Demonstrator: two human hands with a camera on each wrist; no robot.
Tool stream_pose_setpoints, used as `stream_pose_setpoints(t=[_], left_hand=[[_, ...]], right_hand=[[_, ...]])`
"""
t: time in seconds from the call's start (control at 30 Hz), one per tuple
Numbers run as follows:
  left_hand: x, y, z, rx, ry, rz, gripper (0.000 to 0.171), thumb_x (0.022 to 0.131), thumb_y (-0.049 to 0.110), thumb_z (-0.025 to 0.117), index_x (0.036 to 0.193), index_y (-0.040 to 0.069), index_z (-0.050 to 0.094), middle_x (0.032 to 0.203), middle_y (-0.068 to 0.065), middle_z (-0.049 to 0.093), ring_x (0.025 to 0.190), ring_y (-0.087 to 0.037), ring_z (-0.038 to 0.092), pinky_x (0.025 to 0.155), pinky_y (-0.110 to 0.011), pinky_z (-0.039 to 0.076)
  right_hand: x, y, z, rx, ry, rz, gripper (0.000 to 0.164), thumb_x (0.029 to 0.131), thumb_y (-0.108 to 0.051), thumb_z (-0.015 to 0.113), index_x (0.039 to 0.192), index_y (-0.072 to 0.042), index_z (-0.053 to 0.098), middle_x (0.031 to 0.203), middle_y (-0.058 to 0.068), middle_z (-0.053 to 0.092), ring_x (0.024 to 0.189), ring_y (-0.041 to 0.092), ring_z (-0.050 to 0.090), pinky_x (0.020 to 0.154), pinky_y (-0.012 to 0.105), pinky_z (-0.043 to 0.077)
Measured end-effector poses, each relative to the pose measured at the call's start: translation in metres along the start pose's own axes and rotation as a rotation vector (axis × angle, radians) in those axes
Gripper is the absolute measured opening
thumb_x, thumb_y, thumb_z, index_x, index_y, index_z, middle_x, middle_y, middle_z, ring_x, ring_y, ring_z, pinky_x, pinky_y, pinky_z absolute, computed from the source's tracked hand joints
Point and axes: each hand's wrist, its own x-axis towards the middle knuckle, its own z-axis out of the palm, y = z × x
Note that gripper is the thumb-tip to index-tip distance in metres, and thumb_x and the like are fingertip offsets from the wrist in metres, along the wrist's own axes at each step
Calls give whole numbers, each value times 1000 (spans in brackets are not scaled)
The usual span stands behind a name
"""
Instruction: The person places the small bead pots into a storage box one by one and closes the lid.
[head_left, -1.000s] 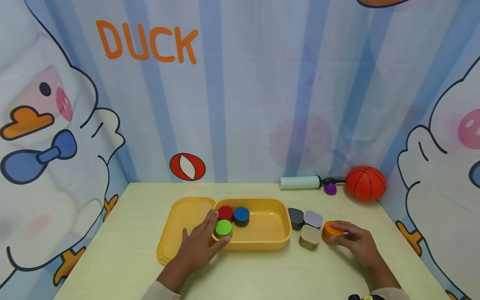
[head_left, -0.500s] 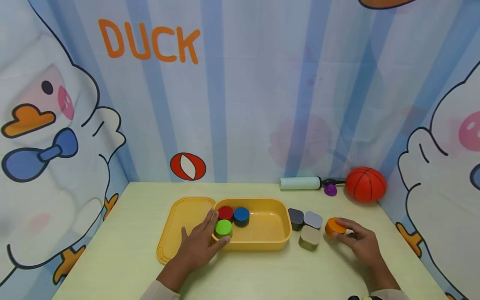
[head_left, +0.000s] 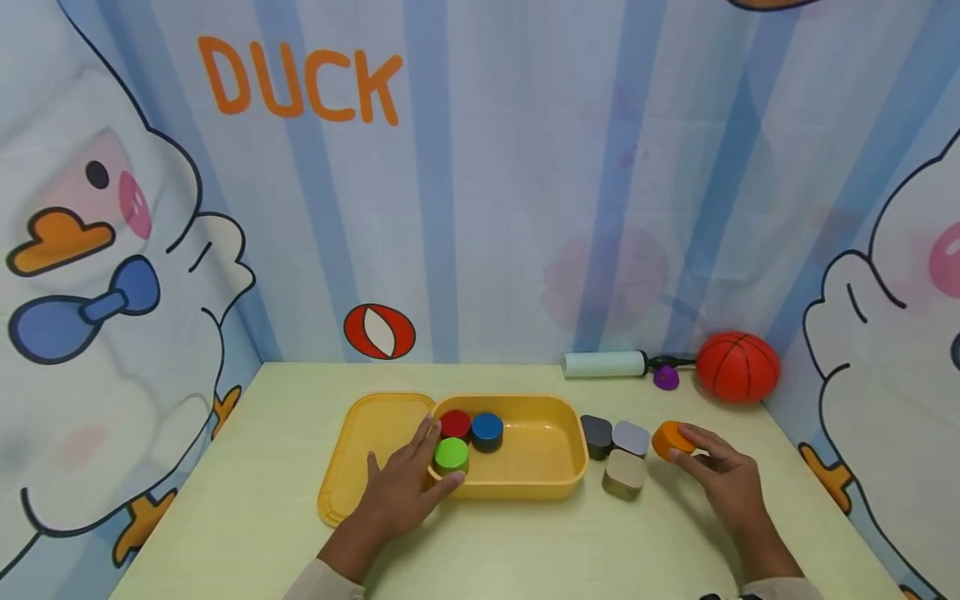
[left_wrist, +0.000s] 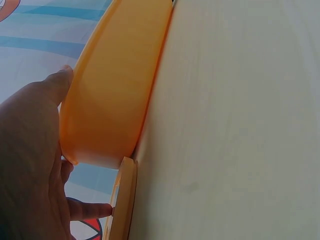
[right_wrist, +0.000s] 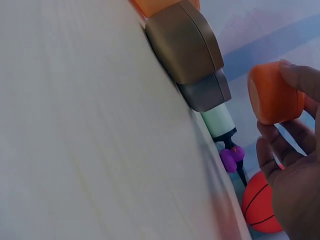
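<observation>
My right hand (head_left: 723, 475) pinches a small orange round block (head_left: 667, 440) between thumb and fingers. In the right wrist view the orange block (right_wrist: 274, 95) is off the table, its paler flat face turned left. My left hand (head_left: 405, 487) rests at the left end of a yellow box (head_left: 517, 492), fingers spread. In the left wrist view its thumb touches the rim of the box (left_wrist: 107, 95) and one fingertip meets the lid (left_wrist: 125, 200). Inside the box, at its left end, stand a red block (head_left: 455, 423), a blue block (head_left: 487, 432) and a green block (head_left: 452, 456).
Right of the box sit a dark grey block (head_left: 597, 437), a light grey block (head_left: 632, 438) and a beige block (head_left: 624, 473), close together. A hand pump (head_left: 603, 364), a small purple toy (head_left: 666, 378) and a red ball (head_left: 738, 367) lie along the back of the table.
The orange block has risen in my right hand and shifted slightly away from the beige block, tilting a little. My left hand has stayed on the box.
</observation>
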Motion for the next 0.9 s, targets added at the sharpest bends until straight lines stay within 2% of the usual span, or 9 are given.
stream_pose_setpoints(t=[0.2, 0.57, 0.73, 0.9], left_hand=[[3, 0, 2, 4, 0, 2, 93, 104, 77, 49, 177, 26, 22, 186, 9, 13, 164, -37, 40, 120, -93, 3], [2, 1, 0, 13, 2, -12, 93, 104, 76, 50, 176, 25, 23, 186, 8, 15, 162, -41, 42, 120, -93, 5], [0, 1, 1, 1, 5, -5, 92, 104, 75, 51, 176, 24, 24, 186, 6, 16, 161, -43, 43, 119, -94, 5], [0, -2, 4, 18, 3, 3, 92, 105, 76, 49, 177, 26, 20, 186, 8, 13, 162, -40, 42, 120, -94, 5]], right_hand=[[2, -8, 6, 73, -41, -122, 48, 96, 4, 80, 141, 11, 67, 132, -25, 70, 119, -10, 68, 93, 8, 57], [12, -21, 31, 74, -90, -301, 43, 90, 16, 78, 132, 17, 70, 132, -21, 69, 118, -9, 67, 97, 8, 56], [13, -26, 42, 85, -111, -336, 41, 89, 18, 78, 129, 17, 71, 133, -17, 68, 118, -8, 67, 96, 8, 56], [12, -32, 53, 115, -143, -349, 39, 90, 18, 77, 128, 17, 72, 133, -6, 68, 116, -5, 67, 96, 9, 57]])
